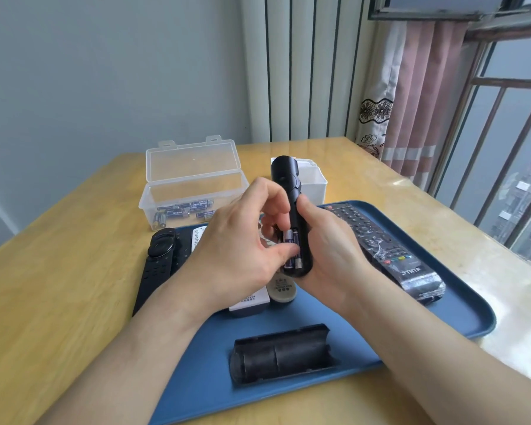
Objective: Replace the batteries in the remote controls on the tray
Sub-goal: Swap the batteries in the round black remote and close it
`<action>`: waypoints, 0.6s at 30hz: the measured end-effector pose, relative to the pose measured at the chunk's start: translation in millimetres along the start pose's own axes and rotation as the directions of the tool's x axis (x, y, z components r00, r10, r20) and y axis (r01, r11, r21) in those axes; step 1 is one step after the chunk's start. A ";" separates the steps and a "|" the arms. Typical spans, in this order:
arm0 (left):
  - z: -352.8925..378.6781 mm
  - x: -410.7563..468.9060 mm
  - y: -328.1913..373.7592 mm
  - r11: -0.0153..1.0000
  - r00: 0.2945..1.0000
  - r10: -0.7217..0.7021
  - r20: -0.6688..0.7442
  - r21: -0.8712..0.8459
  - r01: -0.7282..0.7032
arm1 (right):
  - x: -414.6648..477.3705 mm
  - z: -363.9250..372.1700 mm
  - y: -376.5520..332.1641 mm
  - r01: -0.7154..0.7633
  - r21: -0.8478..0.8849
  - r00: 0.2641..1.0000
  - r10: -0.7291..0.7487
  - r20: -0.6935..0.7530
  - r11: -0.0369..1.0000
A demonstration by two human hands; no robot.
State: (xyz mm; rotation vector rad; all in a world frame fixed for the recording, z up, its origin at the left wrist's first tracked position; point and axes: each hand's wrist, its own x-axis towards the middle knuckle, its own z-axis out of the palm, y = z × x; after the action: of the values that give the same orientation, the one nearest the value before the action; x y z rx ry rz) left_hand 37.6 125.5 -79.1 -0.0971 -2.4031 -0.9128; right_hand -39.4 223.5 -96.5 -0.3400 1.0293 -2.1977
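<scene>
Head view: HUATAI batteries (178, 212) in box (147, 207)

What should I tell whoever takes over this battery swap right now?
Right hand grips the black remote, its battery bay open towards you.
Left hand pinches a purple battery in the bay; going in or coming out, cannot tell.
The battery cover lies on the blue tray, near edge. Spare batteries sit in the open clear box behind the tray.
Done: cover off.
Left: finish this bay, refit the cover, then the wrapped remote and the remotes at left.
</scene>
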 end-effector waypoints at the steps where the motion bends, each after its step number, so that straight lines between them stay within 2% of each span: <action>1: 0.6 0.2 -0.1 1.000 1.000 -0.005 -0.004 -0.015 0.005 | -0.7 0.3 -0.6 -0.003 0.006 1.000 0.003 0.004 1.000; 5: 4.8 0.2 -2.6 0.984 1.000 -0.007 -0.018 -0.175 0.003 | -1.0 1.4 -2.5 -0.009 0.073 1.000 0.009 -0.006 0.997; 7: 6.3 1.1 -1.4 0.945 0.999 -0.040 -0.007 -0.326 0.036 | 1.1 -0.2 -1.5 -0.019 0.091 1.000 0.020 -0.006 0.996; 11: -2.8 4.9 -4.3 0.725 0.986 -0.166 0.006 -0.677 0.126 | 4.8 -5.0 -1.0 -0.066 0.044 0.998 0.066 0.000 0.997; 13: -8.6 5.5 -7.4 0.621 0.982 -0.191 0.012 -0.773 0.130 | 6.4 -6.5 -1.4 -0.068 0.071 0.998 0.068 -0.003 0.995; 14: -9.5 6.0 -7.2 0.600 0.982 -0.189 0.015 -0.790 0.128 | 7.1 -7.1 -1.3 -0.070 0.083 0.998 0.070 0.003 0.994; 16: -7.2 6.1 -5.3 0.627 0.981 -0.194 0.008 -0.768 0.131 | 8.4 -8.0 -0.6 -0.075 0.086 0.997 0.073 0.023 0.994; 18: -2.8 5.0 -2.1 0.746 0.975 -0.219 -0.029 -0.650 0.148 | 8.8 -8.0 -0.3 -0.063 0.068 0.998 0.061 0.021 0.996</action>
State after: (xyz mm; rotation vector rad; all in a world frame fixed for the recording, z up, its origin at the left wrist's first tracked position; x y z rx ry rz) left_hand 34.2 121.5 -76.0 -0.0655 -1.9178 -1.7708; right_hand -49.9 222.2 -102.0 -0.2933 0.9400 -2.1642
